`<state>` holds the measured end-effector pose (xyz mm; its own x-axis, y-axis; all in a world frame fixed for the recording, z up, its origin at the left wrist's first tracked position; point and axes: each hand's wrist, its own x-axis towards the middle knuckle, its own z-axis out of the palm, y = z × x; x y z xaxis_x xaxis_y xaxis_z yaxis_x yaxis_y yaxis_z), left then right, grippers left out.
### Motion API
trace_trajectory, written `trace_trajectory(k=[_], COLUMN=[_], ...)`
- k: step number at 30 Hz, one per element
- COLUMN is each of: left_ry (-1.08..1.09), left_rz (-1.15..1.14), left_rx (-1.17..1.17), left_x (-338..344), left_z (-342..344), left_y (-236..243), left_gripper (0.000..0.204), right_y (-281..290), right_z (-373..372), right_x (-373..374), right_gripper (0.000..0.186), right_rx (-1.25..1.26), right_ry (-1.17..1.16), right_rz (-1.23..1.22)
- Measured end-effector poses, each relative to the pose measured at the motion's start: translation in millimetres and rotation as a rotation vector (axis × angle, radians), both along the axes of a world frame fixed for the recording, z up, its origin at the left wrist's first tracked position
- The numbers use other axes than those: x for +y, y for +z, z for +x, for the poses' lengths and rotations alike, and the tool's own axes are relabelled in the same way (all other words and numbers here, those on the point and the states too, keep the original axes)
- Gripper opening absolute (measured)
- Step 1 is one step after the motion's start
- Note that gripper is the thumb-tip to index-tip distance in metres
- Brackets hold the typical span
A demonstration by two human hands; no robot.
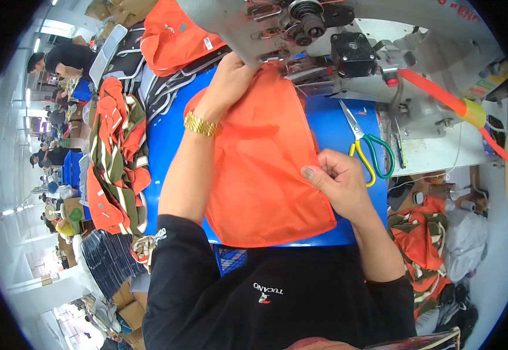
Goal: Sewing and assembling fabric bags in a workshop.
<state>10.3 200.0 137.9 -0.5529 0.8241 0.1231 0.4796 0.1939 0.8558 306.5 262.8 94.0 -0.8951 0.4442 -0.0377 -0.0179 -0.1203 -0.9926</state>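
Note:
A bright orange fabric piece with stitched edges lies over a blue work surface, its far end under the head of a grey sewing machine. At that far end, my left hand rests on the cloth beside the machine head, a gold band around its wrist; its fingertips are hidden. My right hand is closed on the fabric's right edge, thumb on top and fingers curled. Just right of the cloth lie scissors with one yellow and one green handle, blades pointing away from me.
Orange, olive and cream pieces are heaped along the left side. Another orange piece lies on dark, grey-trimmed parts at the far left. An orange-red hose runs beside the machine. More orange pieces sit low on the right. People work farther left.

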Motion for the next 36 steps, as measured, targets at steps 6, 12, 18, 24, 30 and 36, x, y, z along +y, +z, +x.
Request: trace_trajectory(k=[6, 12, 18, 24, 30, 36], left_ry=[-0.085, -0.074, -0.071, -0.003, -0.304, -0.414], left_rz=[0.139, 0.188, 0.249, 0.188, 0.247, -0.082], left_rx=[0.019, 0.439, 0.519, 0.693, 1.092, 0.773], left_x=[8, 11, 26, 34, 32, 11], left_z=[7, -24, -39, -58, -22, -32], left_y=[2, -12, -10, -23, 4, 6], left_gripper=[0.026, 0.023, 0.021, 0.019, 0.023, 0.03], right_y=[-2, -1, -2, -9, 2, 32], right_z=[0, -7, -17, -22, -2, 7], right_x=[2, 8, 11, 18, 19, 75], right_gripper=[0.035, 0.034, 0.035, 0.037, 0.028, 0.027], right_rx=[0.017, 0.077, 0.1, 0.043, -0.03, 0.01], right_ry=[-0.014, -0.002, -0.013, -0.01, -0.013, -0.225], right_rz=[0.029, 0.026, -0.016, -0.019, 0.04, 0.107])
